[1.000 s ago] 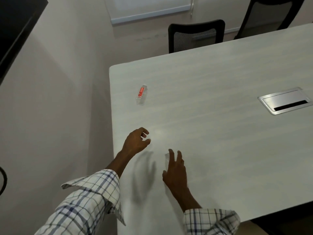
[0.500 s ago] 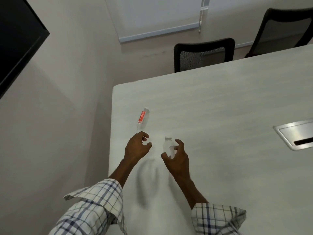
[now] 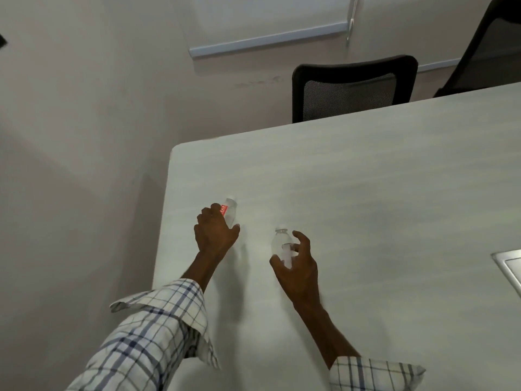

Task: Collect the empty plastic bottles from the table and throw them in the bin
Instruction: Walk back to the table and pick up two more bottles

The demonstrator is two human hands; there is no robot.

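A small clear plastic bottle with a red label (image 3: 229, 213) lies near the left edge of the pale table (image 3: 366, 193). My left hand (image 3: 215, 231) curls over it, with fingers on its left side and thumb on its right. A second clear bottle without a label (image 3: 280, 244) is held off the table by my right hand (image 3: 298, 266), fingers and thumb curled around its lower half. No bin is in view.
Two black mesh chairs, one (image 3: 352, 86) at the table's far side and another (image 3: 490, 52) at the far right. A metal cable hatch (image 3: 510, 266) is set into the table at the right edge. A beige wall and floor lie to the left of the table.
My left hand has reached forward from empty air onto the red-label bottle. My right hand keeps holding the clear bottle it lifted off the table.
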